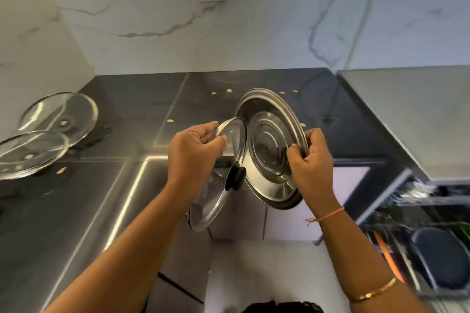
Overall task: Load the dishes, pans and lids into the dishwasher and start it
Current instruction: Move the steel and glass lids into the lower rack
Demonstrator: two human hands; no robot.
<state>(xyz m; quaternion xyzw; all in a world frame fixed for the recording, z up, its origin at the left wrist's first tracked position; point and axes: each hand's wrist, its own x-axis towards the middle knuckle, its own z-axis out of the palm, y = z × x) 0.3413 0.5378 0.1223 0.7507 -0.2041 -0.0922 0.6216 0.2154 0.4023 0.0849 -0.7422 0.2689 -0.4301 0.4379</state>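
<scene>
the dark counter (pixel 142 99) fills the middle of the view, and over on the right the dishwasher (pixel 384 198) is open with its racks pulled out. it's already part loaded: a dark round dish (pixel 442 262) stands in the lower rack, with something green and something orange beside it, though it's too blurred to name them, and the upper rack holds what looks like cutlery. so loading is well under way, not finished. up in the air over the counter's edge come two lids at once: a steel lid (pixel 267 134), tilted on edge, and in front of it, overlapping its left side, a smaller glass lid (pixel 216 201) with a black knob. neither is in a rack yet. left on the counter, well apart from the dishwasher, two more glass lids (pixel 61 114) and (pixel 30 152) lie overlapping at the far left, so at least four lids are still to go in. the right hand (pixel 310 160) has its fingers curled round the steel lid's right rim; the left hand (pixel 193 152) pinches the glass lid's top rim. door closing and the start, i'd say, are a good way off.
</scene>
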